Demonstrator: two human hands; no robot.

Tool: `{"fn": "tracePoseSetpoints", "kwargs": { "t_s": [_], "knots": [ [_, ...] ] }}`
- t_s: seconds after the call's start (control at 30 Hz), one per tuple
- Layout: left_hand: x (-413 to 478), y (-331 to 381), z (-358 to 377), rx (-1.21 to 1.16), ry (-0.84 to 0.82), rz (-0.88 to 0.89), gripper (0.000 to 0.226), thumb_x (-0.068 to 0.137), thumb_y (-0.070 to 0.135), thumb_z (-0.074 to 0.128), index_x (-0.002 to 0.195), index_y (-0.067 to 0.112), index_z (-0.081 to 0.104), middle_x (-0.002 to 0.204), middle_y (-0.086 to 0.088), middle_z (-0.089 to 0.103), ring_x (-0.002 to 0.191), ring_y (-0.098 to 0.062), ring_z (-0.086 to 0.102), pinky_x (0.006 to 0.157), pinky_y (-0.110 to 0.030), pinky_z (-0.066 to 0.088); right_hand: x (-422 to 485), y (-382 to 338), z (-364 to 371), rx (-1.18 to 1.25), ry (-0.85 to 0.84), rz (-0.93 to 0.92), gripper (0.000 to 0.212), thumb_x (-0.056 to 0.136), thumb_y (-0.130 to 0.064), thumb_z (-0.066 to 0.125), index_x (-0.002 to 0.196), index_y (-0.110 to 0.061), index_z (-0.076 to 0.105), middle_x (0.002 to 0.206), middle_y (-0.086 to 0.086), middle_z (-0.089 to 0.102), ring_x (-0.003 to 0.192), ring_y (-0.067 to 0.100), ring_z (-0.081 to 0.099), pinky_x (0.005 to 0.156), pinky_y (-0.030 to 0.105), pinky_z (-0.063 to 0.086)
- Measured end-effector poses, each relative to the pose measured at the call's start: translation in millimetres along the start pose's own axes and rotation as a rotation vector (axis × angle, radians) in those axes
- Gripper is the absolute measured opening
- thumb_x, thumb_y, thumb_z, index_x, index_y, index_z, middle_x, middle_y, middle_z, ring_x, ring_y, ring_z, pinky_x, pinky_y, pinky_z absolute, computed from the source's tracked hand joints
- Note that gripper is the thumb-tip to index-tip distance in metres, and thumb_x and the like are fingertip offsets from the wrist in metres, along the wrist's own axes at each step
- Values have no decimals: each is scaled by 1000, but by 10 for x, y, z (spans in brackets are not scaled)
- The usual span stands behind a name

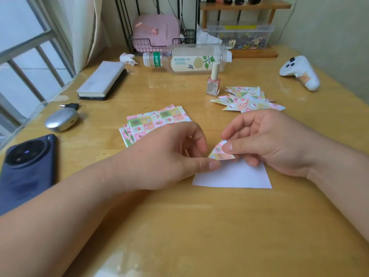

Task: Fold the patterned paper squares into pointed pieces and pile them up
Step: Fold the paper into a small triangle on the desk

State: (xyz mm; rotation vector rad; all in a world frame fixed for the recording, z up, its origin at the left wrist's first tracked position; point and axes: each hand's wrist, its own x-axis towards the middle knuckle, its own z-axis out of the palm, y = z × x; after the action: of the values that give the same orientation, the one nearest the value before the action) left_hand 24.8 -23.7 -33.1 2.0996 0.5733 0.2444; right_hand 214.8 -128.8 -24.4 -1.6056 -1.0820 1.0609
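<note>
Paper square (235,176) mid-fold at centre of table (199,226), gripped by both hands.
Near half of table is left bare; left edge is taken up by a phone (28,162). Square's top is hidden under left hand (171,156) and right hand (265,140); both sets of fingers are pinched on its patterned flap, white side up. Unfolded stack (155,120) is seen behind left hand, folded pile (247,98) behind right.

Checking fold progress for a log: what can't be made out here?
Head view only:
Sheet being folded: its upper part, hidden under right hand and left hand.
Flat squares: near edge, behind the left hand.
Folded pile: count, pieces overlap.
Phone: cut off by left edge.
</note>
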Motion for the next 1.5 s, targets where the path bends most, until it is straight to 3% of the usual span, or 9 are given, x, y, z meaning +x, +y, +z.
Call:
{"fn": "tracePoseSetpoints", "kwargs": {
  "t_s": [0.13, 0.37, 0.5, 0.73, 0.93, 1.2, 1.37, 1.5],
  "knots": [
    [4, -26, -11, -97, -72, 7, 45, 72, 53, 80, 104, 29, 61, 83, 0, 75, 57, -11, 53, 58, -28, 41, -1, -9, 3, 54, -61, 21, 17, 76, 9, 73, 87, -1, 65, 60, 22, 58, 47, 24, 45, 33, 21, 24],
    [-16, 25, 48, 56, -20, 16, 48, 70, 48, 84, 110, 36, 59, 87, 11, 73, 62, -11, 60, 62, -29, 46, -7, 0, -31, 60, -167, 91, 25, 75, 10, 72, 97, -1, 66, 74, 25, 54, 44, 18, 45, 33, 17, 22],
    [-45, 63, 125, 189, 69, 25, 53, 68, 56, 82, 113, 40, 59, 97, 18, 66, 76, -8, 63, 70, -29, 53, 11, 5, -43, 89, -174, 76, 37, 65, 10, 79, 97, 1, 62, 69, 23, 55, 45, 19, 48, 33, 19, 24],
    [-35, 66, 191, 204, 178, 56, 48, 78, 43, 81, 119, 37, 58, 93, 19, 67, 76, -4, 63, 67, -22, 51, 11, -50, -23, 224, -117, 42, 24, 64, -1, 72, 83, -3, 57, 54, 17, 52, 39, 15, 45, 31, 19, 25],
    [-2, 42, 201, 277, 202, 41, 40, 83, 17, 70, 117, 35, 61, 87, 17, 65, 71, -2, 59, 65, -21, 49, 28, -13, -13, 132, 4, 52, 19, 78, 11, 70, 84, 0, 56, 52, 16, 52, 36, 13, 43, 31, 19, 25],
    [-21, 27, 149, 380, 186, 77, 27, 83, 19, 70, 106, 32, 70, 81, 18, 64, 71, 0, 56, 66, -23, 49, 11, -18, 18, 49, 95, 69, 19, 79, 10, 73, 82, 0, 58, 51, 16, 55, 31, 12, 42, 30, 17, 27],
    [-10, 35, 159, 404, 199, 78, 21, 83, 19, 71, 99, 32, 69, 80, 19, 64, 72, 0, 57, 66, -25, 50, -3, -47, 14, -34, 53, 201, 19, 77, -8, 79, 75, -1, 61, 60, 18, 64, 36, 14, 50, 29, 18, 28],
    [-12, 42, 173, 429, 203, 107, 20, 83, 17, 70, 98, 30, 69, 80, 17, 63, 69, 4, 54, 62, -16, 45, -44, -87, -19, -114, -13, 302, 32, 78, -26, 79, 82, 3, 65, 62, 22, 65, 35, 17, 48, 29, 18, 28]
  ]
}}
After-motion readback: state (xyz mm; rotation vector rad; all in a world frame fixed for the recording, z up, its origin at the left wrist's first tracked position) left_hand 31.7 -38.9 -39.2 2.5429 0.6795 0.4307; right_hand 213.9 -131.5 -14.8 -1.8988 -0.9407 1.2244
